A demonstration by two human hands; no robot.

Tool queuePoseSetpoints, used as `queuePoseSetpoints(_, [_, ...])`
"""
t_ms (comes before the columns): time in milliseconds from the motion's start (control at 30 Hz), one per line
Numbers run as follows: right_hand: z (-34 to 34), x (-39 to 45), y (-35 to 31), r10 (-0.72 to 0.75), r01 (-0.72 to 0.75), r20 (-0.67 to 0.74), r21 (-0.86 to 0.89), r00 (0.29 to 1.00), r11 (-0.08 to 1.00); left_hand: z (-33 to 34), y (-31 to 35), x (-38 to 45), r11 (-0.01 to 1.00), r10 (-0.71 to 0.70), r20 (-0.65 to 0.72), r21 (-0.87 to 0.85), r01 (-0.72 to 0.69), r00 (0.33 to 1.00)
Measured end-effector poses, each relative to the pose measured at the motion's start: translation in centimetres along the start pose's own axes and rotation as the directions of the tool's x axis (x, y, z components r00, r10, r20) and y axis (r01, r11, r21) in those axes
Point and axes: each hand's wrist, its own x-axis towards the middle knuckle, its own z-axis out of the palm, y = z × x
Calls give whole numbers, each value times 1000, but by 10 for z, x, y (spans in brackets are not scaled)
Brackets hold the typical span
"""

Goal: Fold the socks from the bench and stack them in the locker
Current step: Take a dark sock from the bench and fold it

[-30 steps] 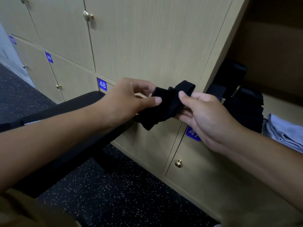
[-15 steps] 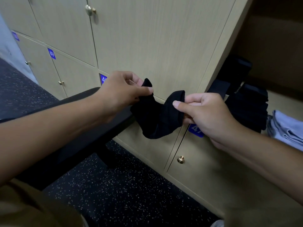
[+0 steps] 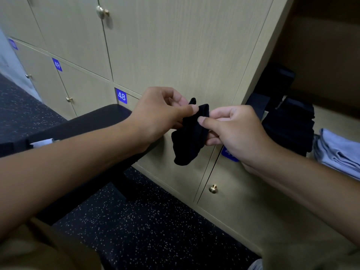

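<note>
My left hand (image 3: 157, 115) and right hand (image 3: 233, 131) pinch a black sock (image 3: 189, 139) between thumbs and fingers; folded dark socks (image 3: 292, 123) sit just beyond my right knuckles.

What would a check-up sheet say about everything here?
Surface: black padded bench, a white item lying on it at the left.
Job's things: black sock held in the air, doubled over; dark folded stack inside the open locker.
Clutter: folded grey cloth beside the stack.
Hands: left hand and right hand both pinch the sock's top edge.
Cables: nothing seen.
Surroundings: wooden locker doors, blue label 48, brass knobs, speckled dark floor.
</note>
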Motion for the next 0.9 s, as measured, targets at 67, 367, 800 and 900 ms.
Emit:
queuePoseSetpoints(67, [-1,0,0,-2,2,10,14,1000,1000,1,-1,0,999,-4,36,-44,5,999])
queuePoseSetpoints(367, [-16,-7,1,24,-24,15,11,1000,1000,8,9,-3,968,-80,219,-216,128,973])
queuePoseSetpoints(800, [-50,-19,20,50,-49,19,-37,999,998,29,-2,4,971,92,198,200,-133,976])
queuePoseSetpoints(900, [-56,-23,24,60,-59,21,-27,998,998,31,-8,10,968,3,236,243,-62,972])
